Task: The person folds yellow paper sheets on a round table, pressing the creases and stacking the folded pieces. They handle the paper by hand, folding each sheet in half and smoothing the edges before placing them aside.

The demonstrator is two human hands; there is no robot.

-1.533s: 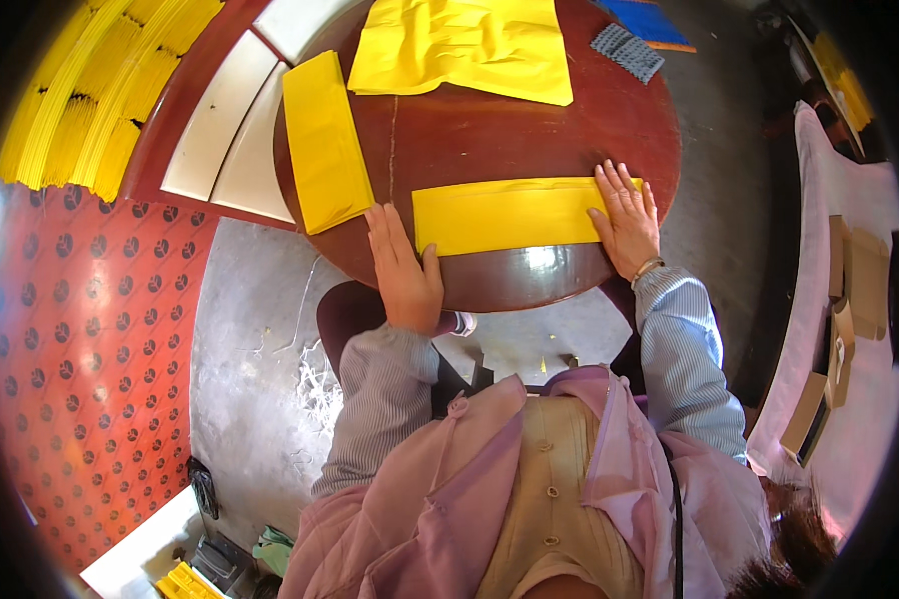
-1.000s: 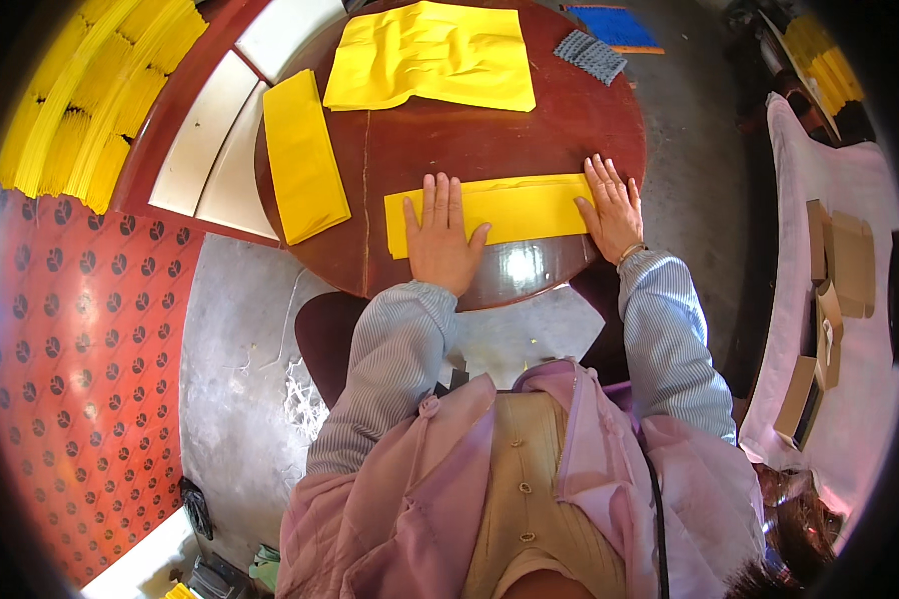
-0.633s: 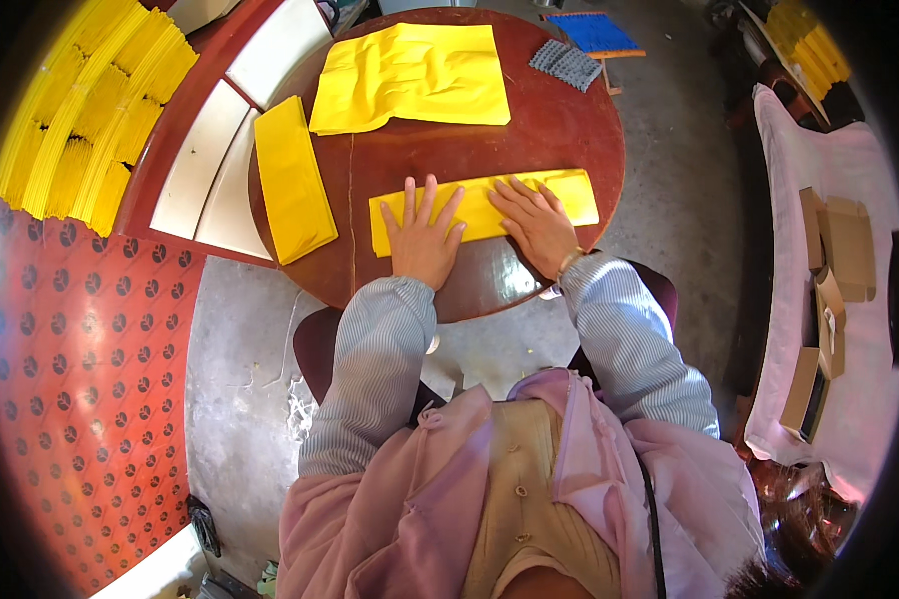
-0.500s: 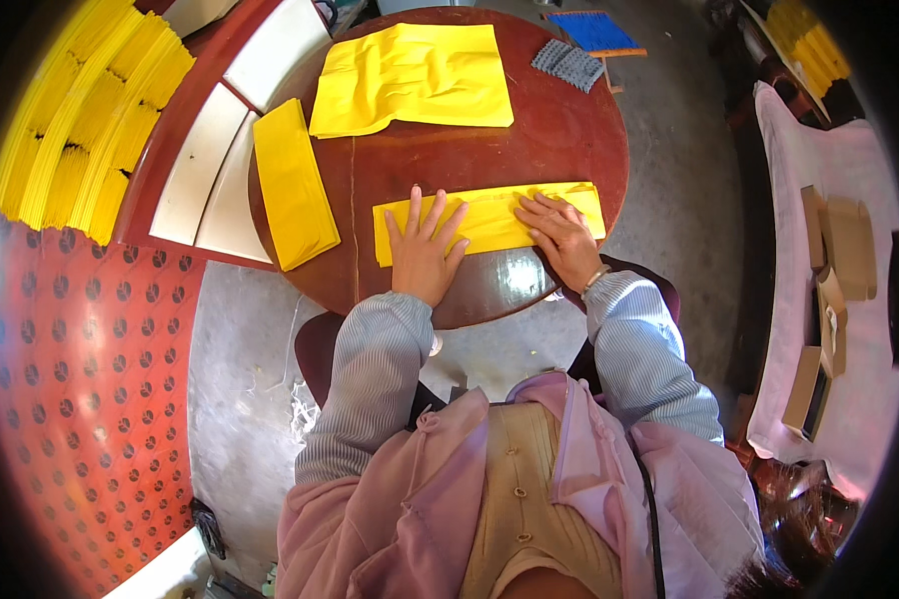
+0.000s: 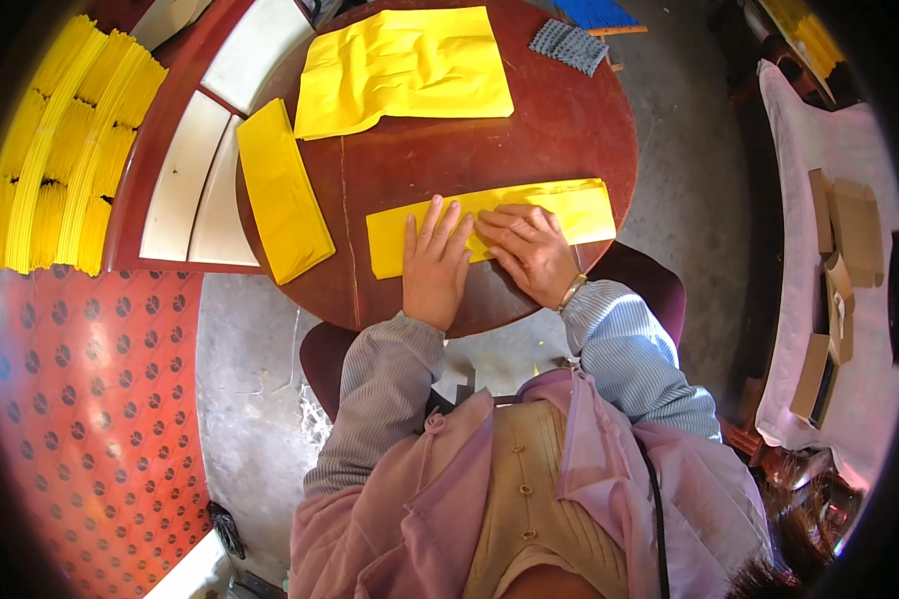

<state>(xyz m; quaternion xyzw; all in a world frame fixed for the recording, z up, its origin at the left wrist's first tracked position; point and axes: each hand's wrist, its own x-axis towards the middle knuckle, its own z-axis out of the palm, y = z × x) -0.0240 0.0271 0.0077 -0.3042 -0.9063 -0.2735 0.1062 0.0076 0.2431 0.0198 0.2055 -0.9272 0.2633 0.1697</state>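
Observation:
A long folded strip of yellow paper (image 5: 586, 208) lies crosswise near the front edge of the round red-brown table (image 5: 430, 165). My left hand (image 5: 436, 262) rests flat on its left half, fingers stretched forward. On the middle of the strip lies my right hand (image 5: 531, 250), its fingers bent a little and pointing left, close beside the left fingertips. Neither hand grips anything. At the far side of the table spreads a stack of larger yellow sheets (image 5: 405, 75), slightly wrinkled. A bundle of folded yellow paper (image 5: 283, 190) sits along the left edge.
A grey knobbly pad (image 5: 568, 47) lies at the table's far right, with a blue-topped stool (image 5: 601, 14) beyond it. Tall yellow paper stacks (image 5: 65, 150) stand at far left beside white-and-red drawers (image 5: 185, 185). To the right, opened cardboard boxes (image 5: 854, 235) rest on a pink cloth (image 5: 784, 329).
My right hand has slid left along the folded strip, from its right end to the middle, close to my left hand. The left hand stays on the strip, its fingers drawn closer together.

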